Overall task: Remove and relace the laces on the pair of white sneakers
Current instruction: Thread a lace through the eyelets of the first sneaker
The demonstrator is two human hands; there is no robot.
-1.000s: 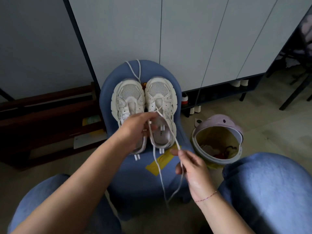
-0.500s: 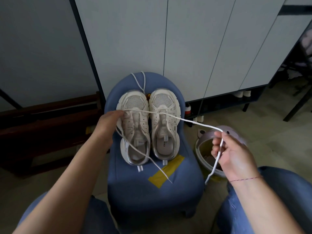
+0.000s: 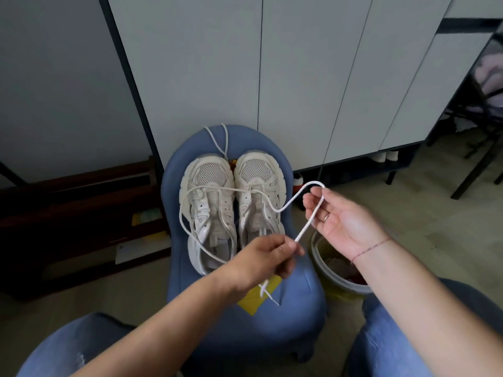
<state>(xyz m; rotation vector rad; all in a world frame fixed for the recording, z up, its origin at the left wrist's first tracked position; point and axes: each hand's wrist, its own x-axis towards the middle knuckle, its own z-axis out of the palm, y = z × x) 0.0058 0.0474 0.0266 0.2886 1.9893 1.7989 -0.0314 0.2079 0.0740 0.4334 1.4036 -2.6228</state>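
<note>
Two white sneakers stand side by side, toes away from me, on a blue stool (image 3: 294, 319): the left sneaker (image 3: 208, 205) and the right sneaker (image 3: 258, 194). A loose white lace (image 3: 283, 208) runs across both shoes, loops round the left one and rises to my hands. My left hand (image 3: 265, 258) pinches the lace near the stool's middle. My right hand (image 3: 337, 216) is palm-up to the right of the shoes, fingertips pinching a bend of the same lace. A second lace (image 3: 217, 140) lies behind the toes.
A yellow patch (image 3: 251, 300) sits on the stool's near part. A pale bin (image 3: 326, 270) with rubbish stands right of the stool. White cabinet doors (image 3: 299, 77) rise behind. Dark wooden furniture (image 3: 68, 202) is on the left. My denim-clad knees fill the lower corners.
My left hand came from the left shoe's outer side toward the stool's middle and now pinches the lace. The right hand turned palm-up, holding a bend of the lace, which now hangs slack.
</note>
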